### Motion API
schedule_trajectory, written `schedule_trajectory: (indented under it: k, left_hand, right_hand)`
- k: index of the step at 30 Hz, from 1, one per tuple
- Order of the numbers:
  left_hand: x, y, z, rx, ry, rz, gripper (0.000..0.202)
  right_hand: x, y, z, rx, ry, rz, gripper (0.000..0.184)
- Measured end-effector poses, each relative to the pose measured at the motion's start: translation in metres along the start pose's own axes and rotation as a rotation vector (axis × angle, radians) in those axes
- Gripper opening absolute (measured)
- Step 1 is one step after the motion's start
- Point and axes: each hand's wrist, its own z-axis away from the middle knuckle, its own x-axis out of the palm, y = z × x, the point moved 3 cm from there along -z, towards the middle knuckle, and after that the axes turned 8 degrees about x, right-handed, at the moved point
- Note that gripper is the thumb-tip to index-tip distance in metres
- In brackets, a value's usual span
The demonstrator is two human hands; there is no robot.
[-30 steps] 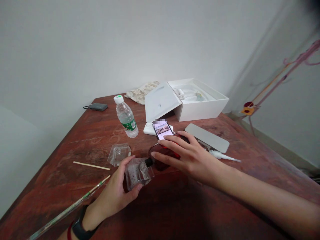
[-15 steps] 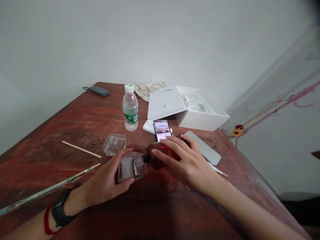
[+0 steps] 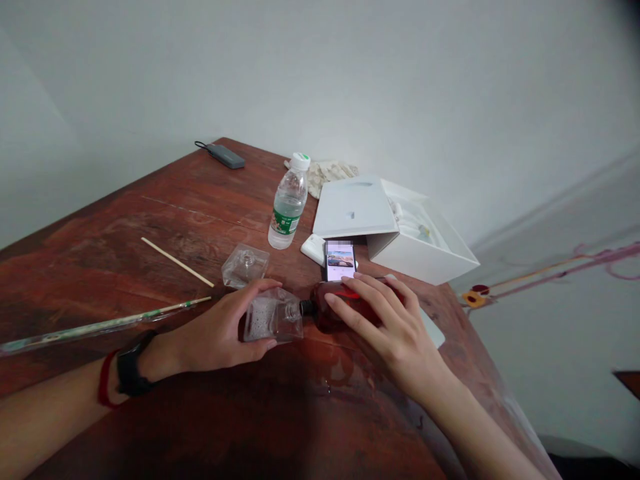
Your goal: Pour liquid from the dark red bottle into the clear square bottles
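Clear vessel (image 3: 270, 319) against my red bottle (image 3: 326, 317)

My left hand (image 3: 213, 333) curls round the angular vessel, its wall speckled with droplets, at nine o'clock from the bottle. My right hand (image 3: 395, 327) grips the bottle, dark and glossy, lying on its side over the surface (image 3: 115, 267). Its black neck (image 3: 307, 308) points to nine o'clock; whether it enters the vessel's mouth, I can't tell. My fingers hide much of the bottle, its far end included.

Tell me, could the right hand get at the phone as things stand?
Probably yes: the phone lies close to the right hand, mostly uncovered. That hand is on the red bottle, though, so it would likely need to let go first.
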Motion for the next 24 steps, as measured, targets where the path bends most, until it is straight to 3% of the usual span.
schedule_trajectory:
  k: [24]
  left_hand:
    - [0.0007, -0.0002, -0.0006, -0.024, 0.032, 0.179, 0.075]
  right_hand:
    - [-0.0009, 0.0060, 0.0038, -0.050, 0.007, 0.020, 0.061]
